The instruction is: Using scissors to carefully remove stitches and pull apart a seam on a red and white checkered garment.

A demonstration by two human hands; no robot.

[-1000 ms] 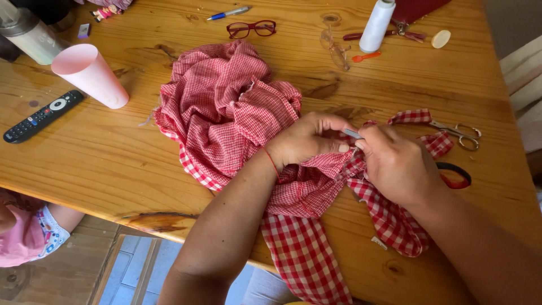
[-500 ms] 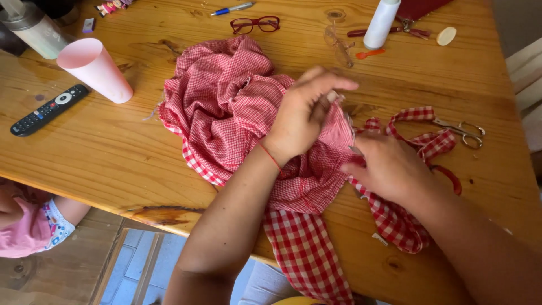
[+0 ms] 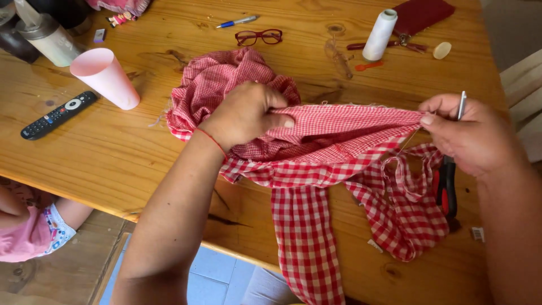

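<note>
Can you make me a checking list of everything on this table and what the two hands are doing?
Surface: wooden table with knots and grain.
Job's things: red-and-white checked cloth, pulled taut between both hands; thin metal tool, pointing up.
Clutter: pink cup, remote control, red glasses, pen, white thread spool, bottle, red-handled scissors.
Grippers: left hand pinches the cloth; right hand pinches the cloth's other end and holds the metal tool.
Cables: nothing seen.
Surroundings: another person in pink, tiled floor.
</note>
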